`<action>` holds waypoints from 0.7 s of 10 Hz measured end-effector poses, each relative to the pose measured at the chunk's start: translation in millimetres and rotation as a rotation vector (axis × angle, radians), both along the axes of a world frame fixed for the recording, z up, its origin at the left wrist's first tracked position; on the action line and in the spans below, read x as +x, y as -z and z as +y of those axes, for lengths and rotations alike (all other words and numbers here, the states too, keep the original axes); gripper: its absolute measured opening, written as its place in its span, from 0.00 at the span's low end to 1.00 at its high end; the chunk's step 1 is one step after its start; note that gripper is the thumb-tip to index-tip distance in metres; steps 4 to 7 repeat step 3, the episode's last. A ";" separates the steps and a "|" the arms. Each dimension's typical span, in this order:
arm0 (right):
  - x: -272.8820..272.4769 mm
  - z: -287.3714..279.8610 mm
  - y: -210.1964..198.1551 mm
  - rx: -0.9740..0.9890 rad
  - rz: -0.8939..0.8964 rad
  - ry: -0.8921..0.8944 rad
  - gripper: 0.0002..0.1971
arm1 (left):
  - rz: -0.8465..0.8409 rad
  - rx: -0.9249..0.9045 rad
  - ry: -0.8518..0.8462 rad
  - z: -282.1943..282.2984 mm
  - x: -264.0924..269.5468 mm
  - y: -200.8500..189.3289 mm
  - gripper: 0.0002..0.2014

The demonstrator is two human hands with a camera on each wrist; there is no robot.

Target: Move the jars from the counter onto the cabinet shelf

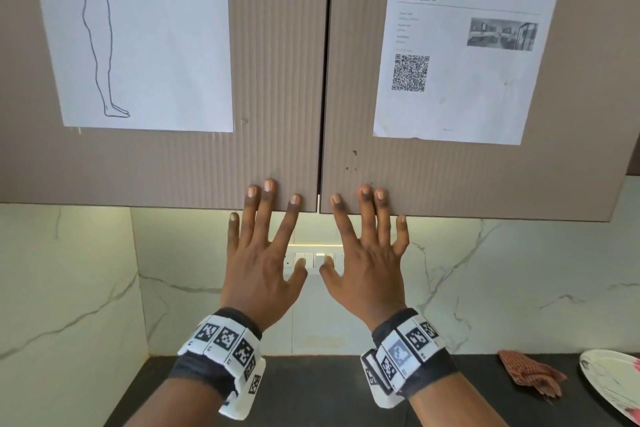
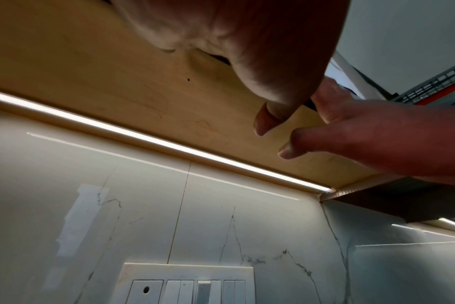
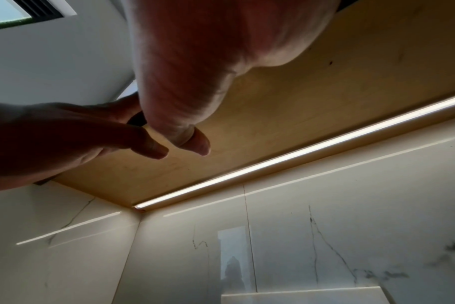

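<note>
Marble wall [image 1: 69, 270] and dark counter [image 1: 311, 388] are seen below two shut cabinet doors [image 1: 277, 149]. No jars are in view, so where they are can't be told. Doors likely get opened first, pulled from their bottom edges; swing room is needed. Left hand [image 1: 258, 267] and right hand [image 1: 372, 267] are spread flat, fingertips laid on the doors beside the centre seam.

The sheet [image 1: 464, 45] on the right cabinet door [image 1: 485, 177] reads "Scene Information 14" above a QR code [image 1: 410, 73].
</note>
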State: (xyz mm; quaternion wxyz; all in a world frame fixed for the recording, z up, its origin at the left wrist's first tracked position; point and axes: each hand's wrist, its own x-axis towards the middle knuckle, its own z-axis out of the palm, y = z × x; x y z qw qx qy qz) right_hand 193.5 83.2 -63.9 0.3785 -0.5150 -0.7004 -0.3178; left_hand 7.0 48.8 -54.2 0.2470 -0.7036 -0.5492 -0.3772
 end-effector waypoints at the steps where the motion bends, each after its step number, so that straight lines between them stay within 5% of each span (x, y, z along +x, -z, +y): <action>1: 2.0 -20.2 -5.6 -0.078 0.001 -0.034 0.59 | -0.009 -0.011 0.019 -16.7 0.1 -2.1 0.50; 3: 11.7 -53.2 9.0 -0.159 0.054 -0.225 0.44 | -0.062 -0.003 0.133 -44.8 -1.1 40.5 0.41; 7: 11.7 -53.2 9.0 -0.159 0.054 -0.225 0.44 | -0.062 -0.003 0.133 -44.8 -1.1 40.5 0.41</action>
